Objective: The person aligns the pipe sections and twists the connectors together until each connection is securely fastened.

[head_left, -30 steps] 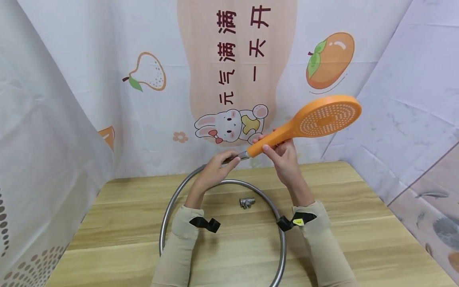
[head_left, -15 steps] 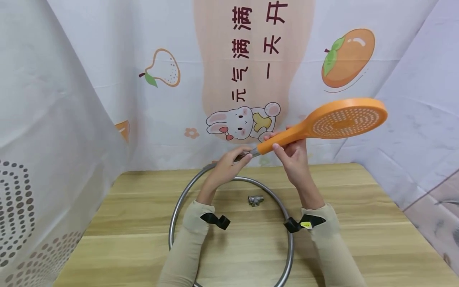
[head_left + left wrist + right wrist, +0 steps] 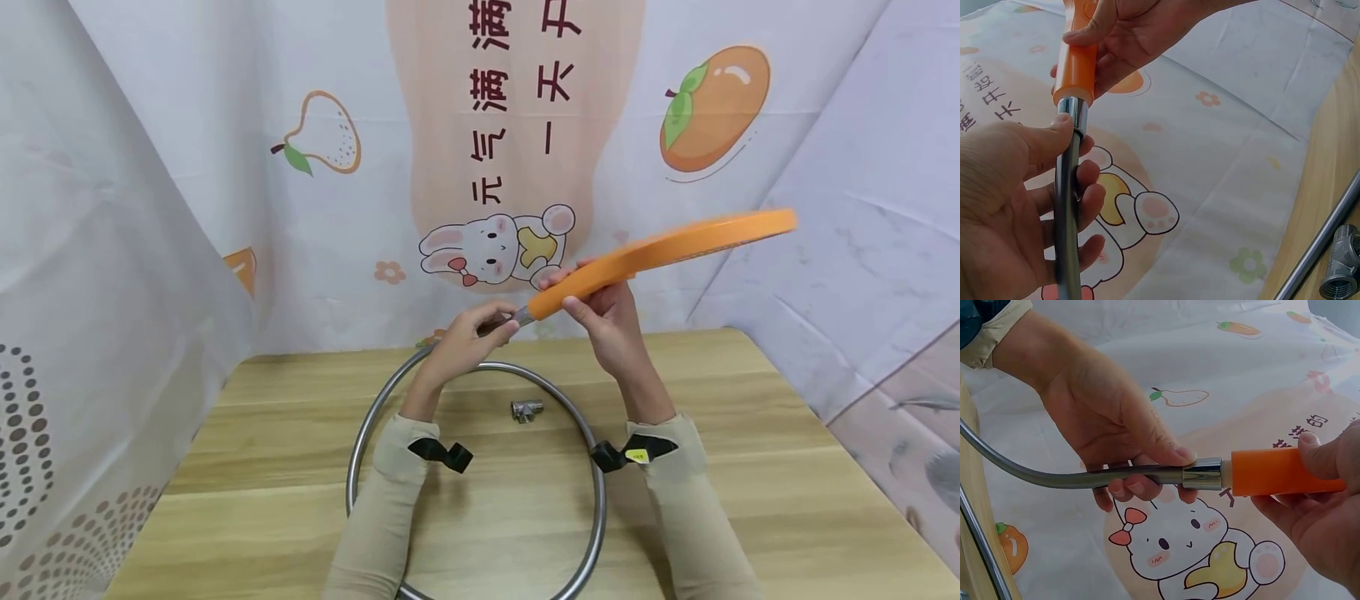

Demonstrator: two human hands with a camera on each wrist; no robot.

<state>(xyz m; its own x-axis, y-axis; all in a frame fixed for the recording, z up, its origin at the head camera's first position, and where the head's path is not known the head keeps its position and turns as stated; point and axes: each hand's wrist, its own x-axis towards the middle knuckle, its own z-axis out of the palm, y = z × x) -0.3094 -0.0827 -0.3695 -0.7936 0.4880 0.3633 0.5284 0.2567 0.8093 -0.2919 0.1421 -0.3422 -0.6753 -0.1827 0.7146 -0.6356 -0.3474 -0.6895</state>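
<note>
An orange shower head point(image 3: 675, 246) is held above the far edge of the table, tilted up to the right and seen nearly edge-on. My right hand point(image 3: 611, 325) grips its handle, thumb on the near side. With the left hand point(image 3: 467, 340) I pinch the chrome nut point(image 3: 1074, 112) at the end of a grey metal shower hose point(image 3: 592, 492). In the right wrist view the nut point(image 3: 1202, 474) meets the lower end of the orange handle point(image 3: 1266, 471), a narrow pale ring showing between them. From the left hand the hose loops down onto the table.
A small metal tee fitting point(image 3: 527, 410) lies on the wooden table point(image 3: 262, 467) inside the hose loop. Behind the table hangs a printed cloth point(image 3: 330, 250), and more cloth point(image 3: 97, 275) hangs along the left side.
The shower head has rotated about its handle, so its spray face, visible before, is now nearly edge-on. The left hand stays at the hose nut. The head view has shifted slightly.
</note>
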